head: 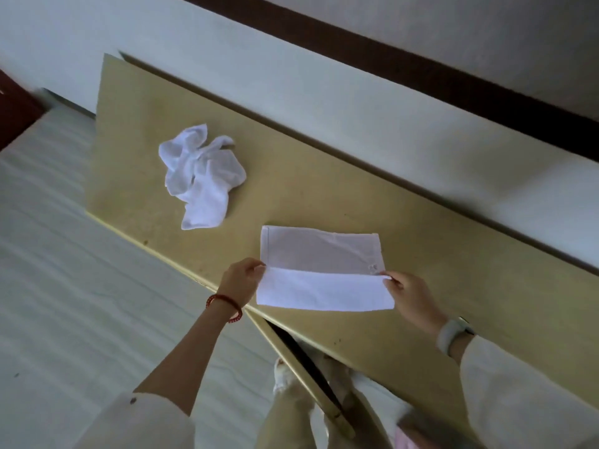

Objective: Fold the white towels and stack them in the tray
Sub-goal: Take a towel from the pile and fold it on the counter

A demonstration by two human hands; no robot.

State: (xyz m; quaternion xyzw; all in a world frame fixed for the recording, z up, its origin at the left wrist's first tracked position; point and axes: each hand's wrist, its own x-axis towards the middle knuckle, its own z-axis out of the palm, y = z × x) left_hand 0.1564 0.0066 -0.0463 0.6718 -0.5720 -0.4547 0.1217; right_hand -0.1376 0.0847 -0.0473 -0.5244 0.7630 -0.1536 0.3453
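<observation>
Fingers of left hand pinch left corner of towel; right hand pinches right corner. Near edge of towel folded up over itself, far half flat on table, near front edge. Crumpled towel lies further left on table, well apart. Red bracelet on left wrist, watch on right.

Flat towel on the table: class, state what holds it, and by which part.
Both hands hold the flat towel: the left hand pinches its near-left corner and the right hand its near-right corner, folding that edge over. The crumpled towel lies unheld.
</observation>
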